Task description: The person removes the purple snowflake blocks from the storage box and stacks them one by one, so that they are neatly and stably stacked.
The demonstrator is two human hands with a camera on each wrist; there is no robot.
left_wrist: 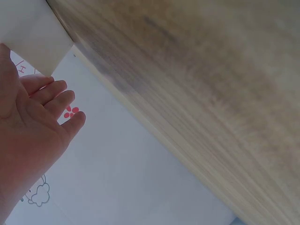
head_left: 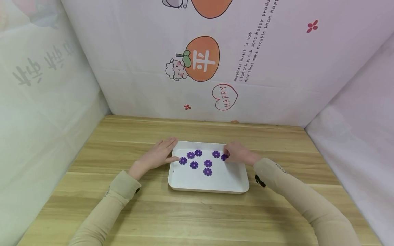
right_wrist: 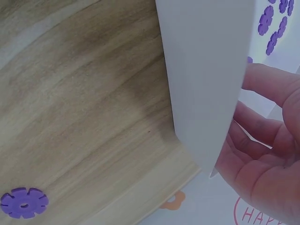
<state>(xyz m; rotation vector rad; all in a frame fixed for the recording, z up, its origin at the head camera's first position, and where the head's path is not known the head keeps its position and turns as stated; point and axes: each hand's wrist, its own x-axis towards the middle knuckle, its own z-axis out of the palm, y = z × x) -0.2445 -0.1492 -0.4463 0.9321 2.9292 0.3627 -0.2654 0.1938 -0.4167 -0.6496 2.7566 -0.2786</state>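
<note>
Several purple snowflake discs [head_left: 194, 165] lie flat and scattered in a shallow white tray [head_left: 212, 186]. My right hand [head_left: 238, 153] reaches over the tray's right side near the back corner, its curled fingers pinching a purple snowflake disc [head_left: 224, 157] that they partly cover. In the right wrist view the tray's side wall [right_wrist: 206, 84] hides those fingertips. My left hand [head_left: 157, 154] rests at the tray's left rim with its fingers straight, the thumb reaching over the rim toward another disc [head_left: 183, 160]. In the left wrist view, its fingers [left_wrist: 56, 101] lie by the tray's corner [left_wrist: 35, 35].
A single purple disc [right_wrist: 24, 203] lies on the wooden table [head_left: 191, 218] outside the tray, seen in the right wrist view. White printed cloth [head_left: 138, 68] stands behind the table and along both sides.
</note>
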